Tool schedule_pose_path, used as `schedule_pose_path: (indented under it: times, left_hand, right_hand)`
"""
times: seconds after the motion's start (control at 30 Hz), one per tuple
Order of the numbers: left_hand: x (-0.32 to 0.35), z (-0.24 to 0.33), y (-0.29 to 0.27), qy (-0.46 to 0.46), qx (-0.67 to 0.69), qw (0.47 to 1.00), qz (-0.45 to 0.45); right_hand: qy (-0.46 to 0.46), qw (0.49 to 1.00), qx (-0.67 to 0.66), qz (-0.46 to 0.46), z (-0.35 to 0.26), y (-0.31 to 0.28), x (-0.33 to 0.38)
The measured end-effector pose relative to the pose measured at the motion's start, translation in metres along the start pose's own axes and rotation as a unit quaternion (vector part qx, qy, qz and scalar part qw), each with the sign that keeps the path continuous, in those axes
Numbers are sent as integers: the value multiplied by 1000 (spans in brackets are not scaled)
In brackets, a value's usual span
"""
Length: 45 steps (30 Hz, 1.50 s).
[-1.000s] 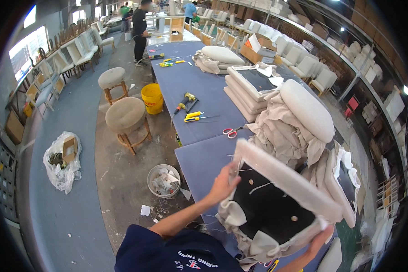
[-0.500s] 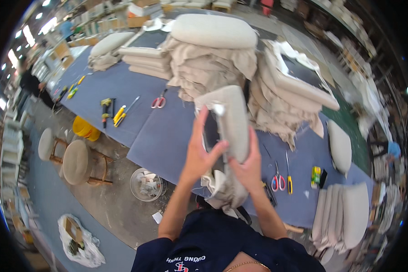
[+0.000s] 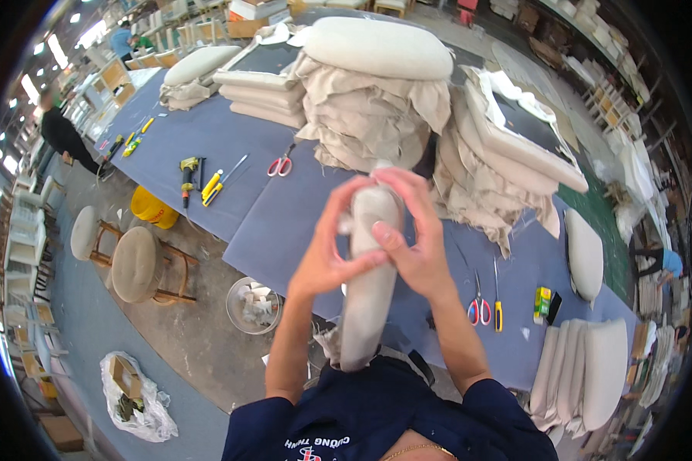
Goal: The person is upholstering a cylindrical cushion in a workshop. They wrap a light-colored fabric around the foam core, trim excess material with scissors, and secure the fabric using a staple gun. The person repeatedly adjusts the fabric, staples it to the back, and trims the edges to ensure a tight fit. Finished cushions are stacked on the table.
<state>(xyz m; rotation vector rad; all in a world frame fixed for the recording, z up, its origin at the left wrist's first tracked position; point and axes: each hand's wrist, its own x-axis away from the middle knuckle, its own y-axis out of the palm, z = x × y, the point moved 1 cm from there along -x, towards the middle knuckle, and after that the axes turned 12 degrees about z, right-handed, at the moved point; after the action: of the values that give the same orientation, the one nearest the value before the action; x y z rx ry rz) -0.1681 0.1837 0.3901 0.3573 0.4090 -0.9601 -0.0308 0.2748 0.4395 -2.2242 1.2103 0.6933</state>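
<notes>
I hold a beige upholstered seat cushion (image 3: 367, 307) on edge in front of my chest, its narrow side toward the camera. My left hand (image 3: 332, 253) grips its upper left side with the fingers curled over the top. My right hand (image 3: 414, 238) clasps its upper right side, thumb pressed on the fabric. Loose cloth hangs from the cushion's lower end. Beneath it lies the blue-covered worktable (image 3: 284, 215).
Stacks of beige cushions and fabric (image 3: 369, 100) fill the table's far side. Red scissors (image 3: 280, 166), another pair (image 3: 478, 307), a yellow power tool (image 3: 187, 170) and a knife (image 3: 498, 315) lie on it. Round stools (image 3: 137, 263), a bucket (image 3: 152, 207) and a bowl (image 3: 254, 304) stand left.
The cushion has been turned from showing its dark underside to standing edge-on. Both hands shifted up to its top end. My view swung to the right along the table.
</notes>
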Motion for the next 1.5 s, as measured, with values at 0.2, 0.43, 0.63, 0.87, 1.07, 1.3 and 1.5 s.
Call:
schedule_pose_path:
  times: [0.2, 0.43, 0.63, 0.87, 1.07, 1.3, 1.5]
  left_hand:
    - [11, -19, 50, 4, 209, 961, 183]
    - [-42, -26, 64, -21, 178, 984, 16]
    - [-83, -56, 84, -77, 241, 967, -8]
    - [-125, -76, 106, -176, 262, 942, -113]
    - [-148, -103, 147, -184, 279, 913, -234]
    - [-163, -132, 176, -219, 253, 880, -337]
    - [-140, -110, 156, -137, 177, 887, -404]
  right_hand:
    - [142, 982, -109, -58, 9, -7, -26]
    - [143, 988, -54, -31, 34, -30, -34]
    - [107, 993, -30, 32, 59, -34, -50]
    - [138, 986, -52, 80, 94, -62, -63]
    - [159, 971, 4, 176, 116, -95, -54]
    - [192, 952, 26, 236, 121, -105, -29]
    - [159, 947, 73, 268, 109, -94, 15]
